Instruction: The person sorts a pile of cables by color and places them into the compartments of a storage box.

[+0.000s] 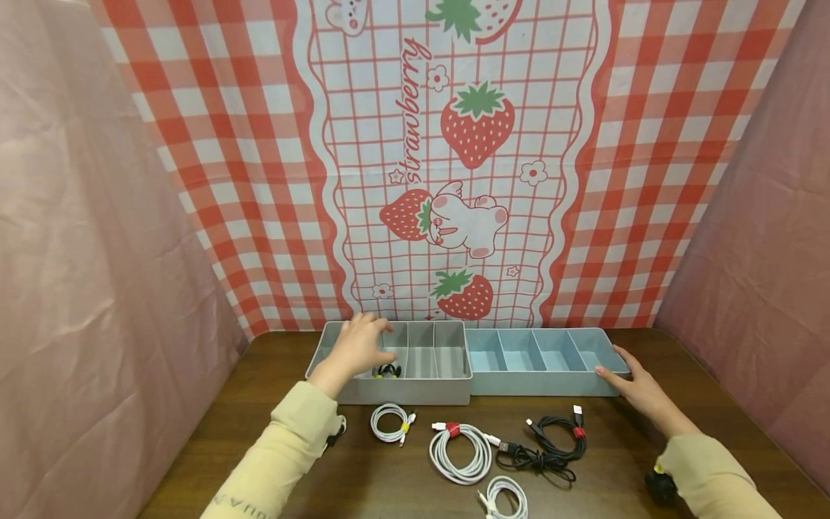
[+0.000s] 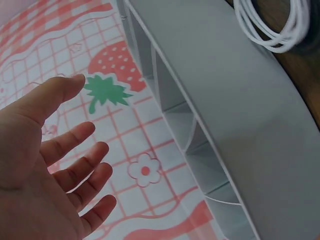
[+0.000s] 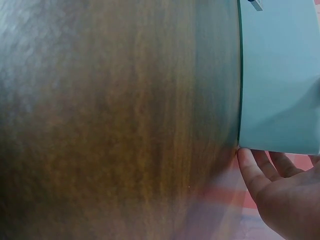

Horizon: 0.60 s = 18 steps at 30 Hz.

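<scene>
My left hand (image 1: 355, 349) hovers over the grey divided box (image 1: 402, 391), fingers apart and loosely bent, thumb spread. In the left wrist view, that hand (image 2: 60, 165) has nothing in its grasp beside the grey box (image 2: 225, 100). Just below its thumb, a small black bundle with yellow bits (image 1: 389, 370) lies in one compartment. At the far right end of the light blue divided box (image 1: 545, 383), my right hand (image 1: 642, 389) rests with extended fingers and thumb. The right wrist view has its fingertips (image 3: 245, 156) against the end of the blue box (image 3: 280, 100).
On the brown table (image 1: 259, 404) before the boxes lie a white cable with a yellow tie (image 1: 387, 437), a white cable with a red tie (image 1: 434, 458), another white cable (image 1: 521, 497) and black cables (image 1: 545, 459). A strawberry-print cloth (image 1: 454, 288) hangs behind.
</scene>
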Tool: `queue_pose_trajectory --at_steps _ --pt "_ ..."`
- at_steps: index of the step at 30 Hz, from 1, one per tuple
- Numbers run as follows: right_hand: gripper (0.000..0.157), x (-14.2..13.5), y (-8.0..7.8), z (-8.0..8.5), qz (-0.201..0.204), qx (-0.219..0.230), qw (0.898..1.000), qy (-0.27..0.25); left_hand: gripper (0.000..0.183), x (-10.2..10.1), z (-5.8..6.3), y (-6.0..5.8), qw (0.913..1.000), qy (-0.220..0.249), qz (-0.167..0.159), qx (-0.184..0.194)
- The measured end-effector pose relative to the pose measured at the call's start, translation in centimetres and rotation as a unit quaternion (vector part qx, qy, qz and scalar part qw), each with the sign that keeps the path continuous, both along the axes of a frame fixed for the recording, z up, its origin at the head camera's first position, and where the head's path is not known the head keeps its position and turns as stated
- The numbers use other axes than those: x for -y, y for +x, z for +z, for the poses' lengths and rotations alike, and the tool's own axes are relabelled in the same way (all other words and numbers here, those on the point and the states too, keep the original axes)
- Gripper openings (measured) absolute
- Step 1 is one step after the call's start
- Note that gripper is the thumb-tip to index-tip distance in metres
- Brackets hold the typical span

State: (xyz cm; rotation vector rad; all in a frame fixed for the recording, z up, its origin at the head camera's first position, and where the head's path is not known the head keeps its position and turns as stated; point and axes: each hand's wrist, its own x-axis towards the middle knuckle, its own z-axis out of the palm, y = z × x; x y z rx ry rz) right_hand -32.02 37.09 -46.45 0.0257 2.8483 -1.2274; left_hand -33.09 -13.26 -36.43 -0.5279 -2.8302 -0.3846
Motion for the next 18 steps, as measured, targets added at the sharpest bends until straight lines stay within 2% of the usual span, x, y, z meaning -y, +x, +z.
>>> queue_pose_trajectory --at_steps 12,18 --pt "0.090 0.0 0.0 0.0 0.002 0.002 1.000 0.002 0.048 -1.0 1.5 1.7 0.9995 0.032 -0.006 -0.005" --pt "0.089 0.0 0.0 0.0 0.003 -0.002 1.000 0.002 0.047 -1.6 1.9 2.7 0.9992 0.033 0.001 -0.021"
